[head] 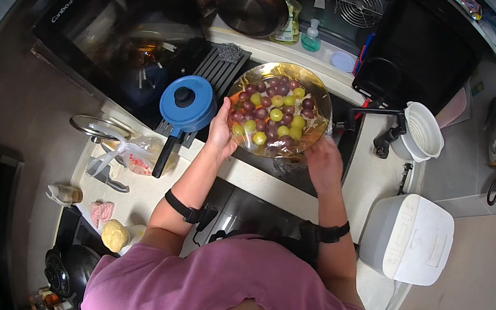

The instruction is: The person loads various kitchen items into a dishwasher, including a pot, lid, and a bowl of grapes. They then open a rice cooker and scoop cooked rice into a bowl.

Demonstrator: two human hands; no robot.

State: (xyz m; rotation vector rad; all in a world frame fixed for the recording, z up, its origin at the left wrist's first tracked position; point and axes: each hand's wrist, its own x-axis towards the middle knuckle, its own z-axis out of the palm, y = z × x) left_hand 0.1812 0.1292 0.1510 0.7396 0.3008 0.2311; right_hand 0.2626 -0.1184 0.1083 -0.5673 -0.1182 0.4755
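An amber glass bowl (257, 69) of red and green grapes (275, 114) is held above the black sink (252, 160). Its left side rests in my left hand (222, 133), thumb up along the rim. My right hand (326, 165), a little blurred, is at the bowl's lower right edge, with its fingertips partly hidden. Just left of the bowl, a blue lidded saucepan (189, 107) with a black handle sits on a dark slatted drying rack (216, 67). A steel wool scourer (229, 52) lies on that rack's far end.
Right of the sink are a black faucet (377, 112), a white strainer basket (421, 131) and a white countertop appliance (407, 238). Soap bottles (290, 23) and a frying pan (252, 6) are at the back. On the left counter lie a knife (116, 184) and a plastic bag (141, 156).
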